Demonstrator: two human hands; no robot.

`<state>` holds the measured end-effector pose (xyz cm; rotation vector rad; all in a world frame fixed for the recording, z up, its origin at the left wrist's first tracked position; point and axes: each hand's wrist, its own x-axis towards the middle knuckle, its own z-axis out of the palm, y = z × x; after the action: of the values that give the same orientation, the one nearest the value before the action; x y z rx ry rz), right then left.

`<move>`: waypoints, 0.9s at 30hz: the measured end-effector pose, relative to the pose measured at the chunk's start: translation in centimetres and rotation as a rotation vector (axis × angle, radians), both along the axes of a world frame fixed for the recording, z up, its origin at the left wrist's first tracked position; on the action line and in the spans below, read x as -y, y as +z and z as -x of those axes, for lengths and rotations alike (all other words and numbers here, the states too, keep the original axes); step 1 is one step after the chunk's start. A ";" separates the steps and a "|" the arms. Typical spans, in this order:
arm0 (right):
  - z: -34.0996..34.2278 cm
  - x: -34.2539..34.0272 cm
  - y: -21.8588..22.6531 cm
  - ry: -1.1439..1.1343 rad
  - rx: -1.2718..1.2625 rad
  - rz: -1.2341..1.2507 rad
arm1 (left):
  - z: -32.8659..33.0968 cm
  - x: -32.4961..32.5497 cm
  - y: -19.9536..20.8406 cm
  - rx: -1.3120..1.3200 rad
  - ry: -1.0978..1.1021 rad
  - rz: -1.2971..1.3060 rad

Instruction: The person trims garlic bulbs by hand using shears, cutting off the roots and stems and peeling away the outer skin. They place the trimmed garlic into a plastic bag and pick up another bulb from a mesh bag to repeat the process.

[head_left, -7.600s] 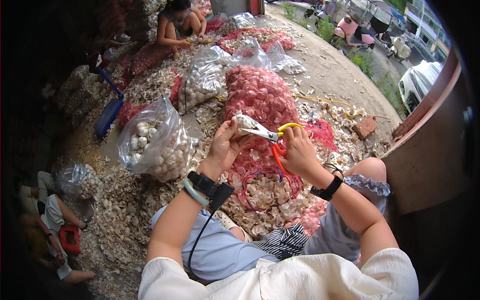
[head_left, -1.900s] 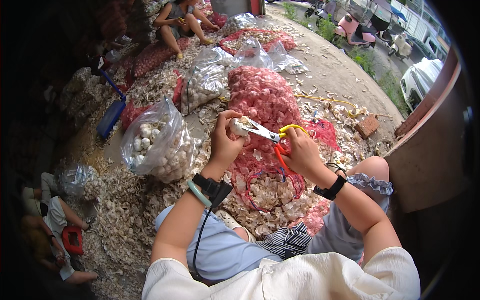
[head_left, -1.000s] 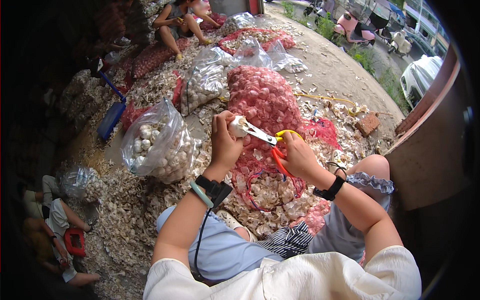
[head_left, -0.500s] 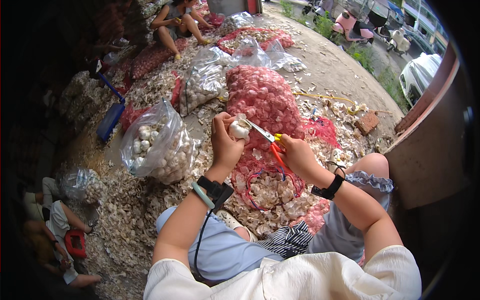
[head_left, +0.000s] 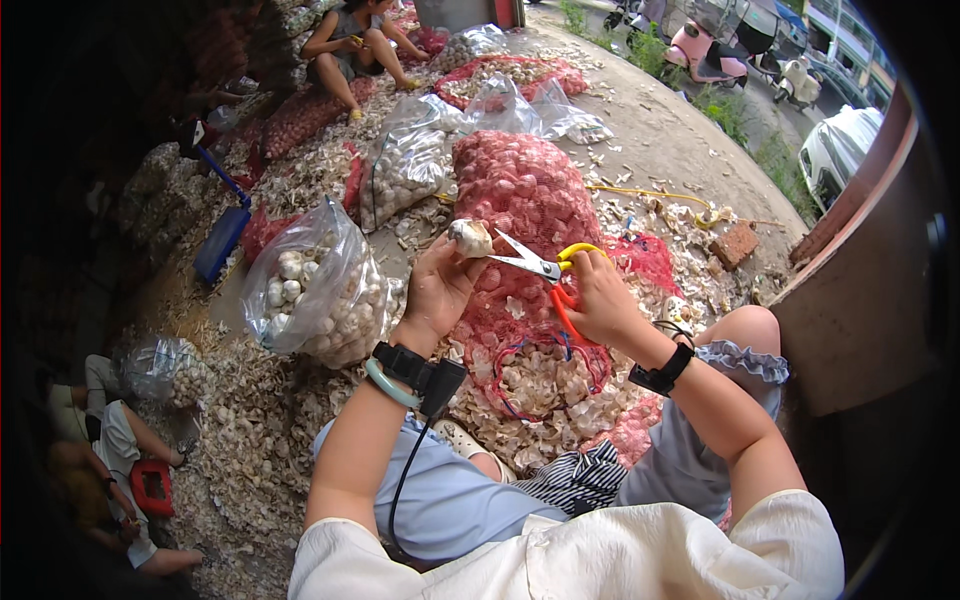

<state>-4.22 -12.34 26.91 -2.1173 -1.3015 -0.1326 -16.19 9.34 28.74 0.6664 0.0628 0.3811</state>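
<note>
My left hand (head_left: 440,287) is closed round a garlic bulb (head_left: 470,238), whitish with a darker patch, held up on the fingertips. In my right hand (head_left: 602,300) is a pair of scissors (head_left: 530,262) with one yellow and one red handle loop. The scissor blades are spread apart, and their tips point at the bulb's right side. Below and behind both hands stands a full red mesh sack (head_left: 525,185) of garlic. Its slack lower part leads to a ringed opening (head_left: 550,385) full of papery skins, in front of my knees.
A clear plastic bag (head_left: 340,330) of white bulbs stands to the left, another bag (head_left: 405,165) farther back. A blue long-handled dustpan (head_left: 222,240) lies beyond. Loose skins cover the floor. A brick (head_left: 735,245) lies at right. Other people sit at far left (head_left: 125,450) and at the back (head_left: 350,50).
My left hand has turned palm up, so the bulb sits tilted and slightly higher to the left. The scissors have gone from nearly closed to wide apart, and my right hand has shifted slightly right.
</note>
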 end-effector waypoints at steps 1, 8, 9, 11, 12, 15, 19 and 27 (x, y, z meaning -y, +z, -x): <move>0.2 -0.1 0.0 0.016 0.010 -0.025 | 0.0 -0.3 -0.5 -0.008 -0.040 0.018; 0.7 -0.5 0.2 -0.003 0.034 -0.010 | 0.0 0.1 -0.9 -0.043 -0.125 -0.110; 0.8 -0.5 0.3 -0.003 0.033 -0.009 | 0.0 0.3 -0.7 -0.044 -0.125 -0.109; 0.9 -0.4 0.6 -0.007 0.122 -0.039 | 0.0 0.6 -0.3 -0.072 -0.074 -0.125; 0.9 -0.5 0.7 -0.005 0.121 -0.039 | 0.0 0.5 -0.4 -0.074 -0.073 -0.125; 0.9 -0.4 0.9 -0.012 0.071 -0.034 | -0.1 0.3 -0.8 -0.085 -0.061 -0.109; 0.5 -0.4 0.2 -0.051 -0.059 0.112 | -0.2 0.2 -1.1 -0.109 -0.078 -0.164; 0.5 -0.3 0.8 -0.070 -0.203 0.046 | -0.1 0.0 -1.1 -0.146 -0.096 -0.128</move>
<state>-4.69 -12.03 27.67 -2.1527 -1.1221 0.0823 -16.10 9.39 27.59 0.8205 0.1457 0.2445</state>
